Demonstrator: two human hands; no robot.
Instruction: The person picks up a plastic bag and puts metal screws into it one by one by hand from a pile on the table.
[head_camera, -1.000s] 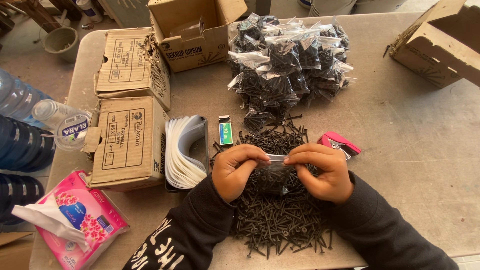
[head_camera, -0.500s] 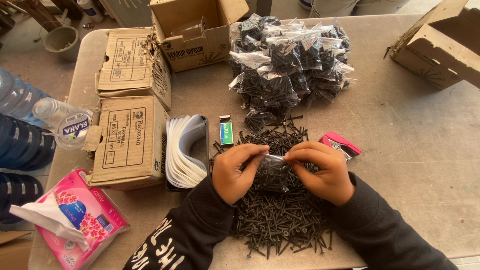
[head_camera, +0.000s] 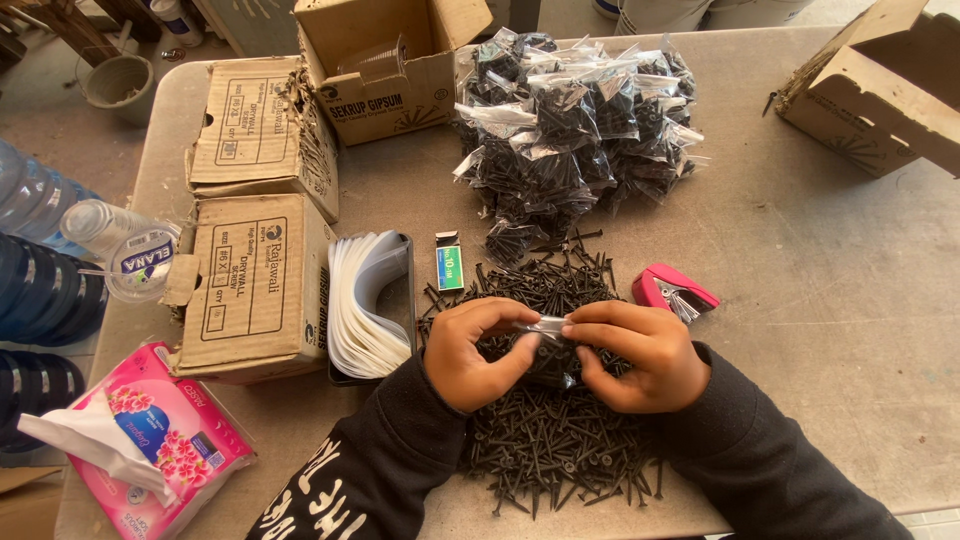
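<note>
Both: left hand (head_camera: 478, 352) & right hand (head_camera: 632, 352) pinching clear bag (head_camera: 548, 328); green box (head_camera: 450, 265) nearby.

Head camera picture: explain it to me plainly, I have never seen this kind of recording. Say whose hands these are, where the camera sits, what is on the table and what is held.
There is no machine here. The camera is worn on a person's head and looks down, so the two arms in black sleeves are that person's own. The left hand and right hand together pinch the top of a small clear plastic bag holding black screws. Under the hands lies a loose heap of black screws on a grey table. Behind it is a pile of filled bags. To the left are a stack of empty bags, cardboard boxes and a pink tissue pack. A pink stapler lies at the right, and a small green box near the middle.
</note>
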